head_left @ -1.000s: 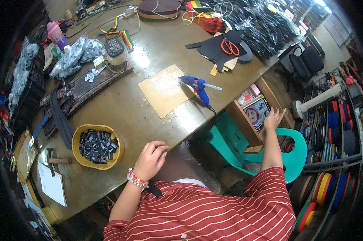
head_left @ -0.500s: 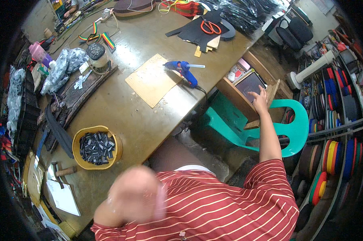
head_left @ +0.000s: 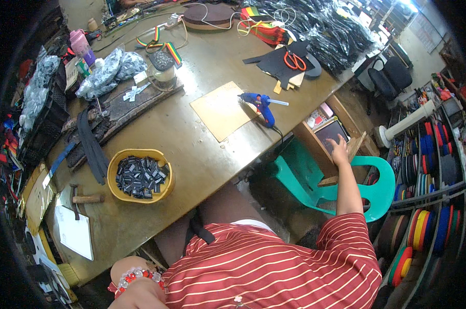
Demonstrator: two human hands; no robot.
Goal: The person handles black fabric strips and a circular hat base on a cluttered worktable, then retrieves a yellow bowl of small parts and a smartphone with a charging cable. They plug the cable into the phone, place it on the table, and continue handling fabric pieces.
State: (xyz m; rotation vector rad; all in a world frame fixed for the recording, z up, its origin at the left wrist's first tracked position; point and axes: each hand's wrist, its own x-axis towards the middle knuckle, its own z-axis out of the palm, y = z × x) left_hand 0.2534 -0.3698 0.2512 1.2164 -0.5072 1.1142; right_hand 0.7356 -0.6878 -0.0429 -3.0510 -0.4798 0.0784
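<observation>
My right hand [head_left: 340,150] reaches over the pulled-out wooden drawer [head_left: 306,135], its fingers spread and nothing in them. Beneath its fingertips lies a dark flat tablet-like thing [head_left: 329,135]; I cannot tell whether they touch. My left hand [head_left: 136,297] is at the lower edge, close to my body, with a red-and-clear bead bracelet [head_left: 139,274] at the wrist. Its fingers are out of the picture. A short black strap [head_left: 199,230] hangs by my waist. On the table, a blue glue gun [head_left: 262,107] with a clear stick lies partly over a tan sheet [head_left: 220,114].
A yellow tub [head_left: 169,191] of small black buckles stands near the table's front edge. A hammer [head_left: 87,199] lies left of it. Red-handled scissors [head_left: 294,61] rest on black material. A green plastic chair [head_left: 385,175] stands below the drawer. Webbing rolls [head_left: 421,229] fill the right shelf.
My left hand has moved down and left toward the lower edge. The black strap at my waist has come into sight. The view has shifted; my right hand stays over the drawer, fingers still spread.
</observation>
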